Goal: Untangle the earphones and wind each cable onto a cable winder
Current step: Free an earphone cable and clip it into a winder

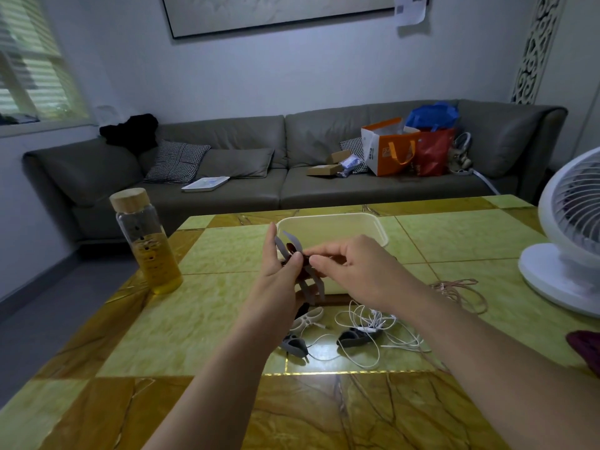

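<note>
My left hand [280, 260] holds a grey cable winder [310, 287] upright above the table, thumb pressed on its middle, where a dark cable is wrapped. My right hand [352, 266] pinches at that same middle from the right. Below them on the table lie a white winder [307, 318], a grey winder [294, 345] and a dark winder [355, 339] among tangled white earphone cable [373, 323]. A pinkish cable [459, 292] lies loose to the right.
A cream plastic tray [331, 224] stands behind my hands. A glass bottle [146, 241] of yellow liquid with a wooden lid is at the left table edge. A white fan [565, 241] fills the right side. A dark red cloth [584, 347] lies at the far right.
</note>
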`<state>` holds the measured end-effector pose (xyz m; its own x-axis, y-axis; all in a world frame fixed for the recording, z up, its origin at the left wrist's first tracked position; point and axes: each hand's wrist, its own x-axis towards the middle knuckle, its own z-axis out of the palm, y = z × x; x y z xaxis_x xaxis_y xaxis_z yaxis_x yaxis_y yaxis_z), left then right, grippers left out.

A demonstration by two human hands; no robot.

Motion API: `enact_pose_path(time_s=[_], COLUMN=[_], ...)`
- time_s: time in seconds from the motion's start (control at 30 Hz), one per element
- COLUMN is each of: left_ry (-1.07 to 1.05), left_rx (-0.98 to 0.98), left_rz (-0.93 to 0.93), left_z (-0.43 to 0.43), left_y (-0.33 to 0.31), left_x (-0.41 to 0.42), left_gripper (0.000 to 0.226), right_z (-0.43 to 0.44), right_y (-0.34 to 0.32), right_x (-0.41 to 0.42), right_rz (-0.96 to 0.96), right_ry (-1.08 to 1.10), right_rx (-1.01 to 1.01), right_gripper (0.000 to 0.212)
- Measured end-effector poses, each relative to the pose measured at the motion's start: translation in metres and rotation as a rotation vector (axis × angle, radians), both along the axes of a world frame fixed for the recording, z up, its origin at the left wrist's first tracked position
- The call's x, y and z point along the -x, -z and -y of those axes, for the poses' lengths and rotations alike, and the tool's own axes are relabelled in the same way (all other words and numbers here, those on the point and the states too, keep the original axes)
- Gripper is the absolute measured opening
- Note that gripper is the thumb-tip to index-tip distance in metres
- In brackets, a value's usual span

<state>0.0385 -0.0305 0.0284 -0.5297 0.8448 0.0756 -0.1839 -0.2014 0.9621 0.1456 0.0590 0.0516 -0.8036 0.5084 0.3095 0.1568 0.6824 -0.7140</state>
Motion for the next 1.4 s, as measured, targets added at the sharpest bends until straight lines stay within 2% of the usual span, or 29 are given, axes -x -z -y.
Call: enact_pose_path(time_s=[0.1, 0.17, 0.2, 0.3, 0.5, 0.67, 0.73, 0.83, 1.03, 1.27, 1.4], left_ry=[0.042, 0.136, 0.160, 0.158, 0.210, 0.275, 0.275, 0.260, 0.244, 0.212, 0.204], left_rx=[-0.047, -0.085, -0.111, -0.171, -0.207, -0.244, -0.243, -0.199, -0.152, -0.096, -0.110], left_rz=[0.196, 0.273, 0.306, 0.270, 0.214, 0.170, 0.140, 0.068, -0.040, -0.124, -0.169], left_z=[0.000, 0.000, 0.000, -0.002, 0.000, 0.003, 0.004, 0.007, 0.010, 0.008, 0.008], left_y=[0.001, 0.000, 0.000, 0.002, -0.001, -0.008, -0.009, -0.011, -0.013, -0.012, -0.011], left_x=[0.001, 0.000, -0.001, 0.001, 0.001, -0.002, -0.004, -0.007, -0.009, -0.010, -0.009], left_gripper=[0.048, 0.016, 0.008, 0.017, 0.024, 0.027, 0.036, 0.045, 0.050, 0.050, 0.057], right_z=[0.000, -0.002, -0.004, -0.005, -0.010, -0.016, -0.017, -0.016, -0.015, -0.014, -0.011], right_y=[0.006, 0.007, 0.006, 0.001, -0.010, -0.011, -0.013, -0.018, -0.024, -0.026, -0.027], right_x=[-0.002, -0.005, -0.005, -0.008, -0.012, -0.011, -0.012, -0.014, -0.012, -0.011, -0.010], right_rz=[-0.108, -0.159, -0.178, -0.224, -0.252, -0.215, -0.181, -0.102, -0.038, -0.005, 0.001], right_ry=[-0.028, -0.060, -0.071, -0.080, -0.136, -0.173, -0.166, -0.168, -0.109, -0.057, -0.048], right_rx=[-0.145, -0.187, -0.191, -0.125, 0.184, 0.562, 0.725, 0.835, 0.792, 0.667, 0.625], right_gripper=[0.025, 0.025, 0.024, 0.020, 0.019, 0.008, 0.020, 0.023, 0.004, 0.004, 0.005])
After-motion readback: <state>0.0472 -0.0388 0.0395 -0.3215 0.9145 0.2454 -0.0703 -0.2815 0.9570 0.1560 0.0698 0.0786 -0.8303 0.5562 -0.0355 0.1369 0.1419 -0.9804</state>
